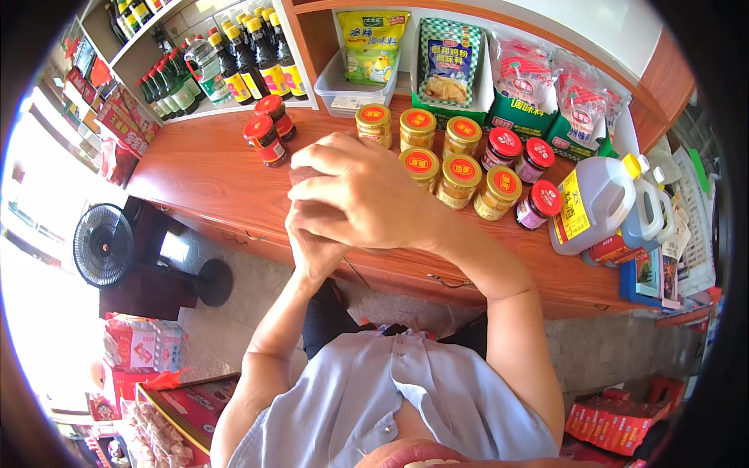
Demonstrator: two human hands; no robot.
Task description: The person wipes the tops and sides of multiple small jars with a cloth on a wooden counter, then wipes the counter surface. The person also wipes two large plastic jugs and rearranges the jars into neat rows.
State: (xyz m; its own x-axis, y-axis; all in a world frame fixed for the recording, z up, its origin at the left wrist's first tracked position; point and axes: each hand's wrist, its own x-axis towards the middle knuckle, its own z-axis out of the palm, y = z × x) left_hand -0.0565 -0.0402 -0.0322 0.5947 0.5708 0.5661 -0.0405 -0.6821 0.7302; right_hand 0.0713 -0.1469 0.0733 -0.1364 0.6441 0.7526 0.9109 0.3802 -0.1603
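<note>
My right hand (368,187) lies over my left hand (313,245), above the front part of the wooden counter (193,164). Between them they grip a brownish-red item (319,210), mostly covered by the fingers; its kind cannot be told. Two dark jars with red lids (265,140) stand together just beyond, to the left. Several glass jars with gold lids (459,181) stand in rows to the right, one partly behind my right hand. Beside them are several dark jars with red lids (533,205).
Packets of seasoning (449,64) in green boxes line the back, by a clear plastic bin (357,88). Bottles (257,58) fill the left shelf. Large jugs (594,202) stand at the right. Drawer handles (449,282) jut from the counter front; a black fan (104,245) stands at the left.
</note>
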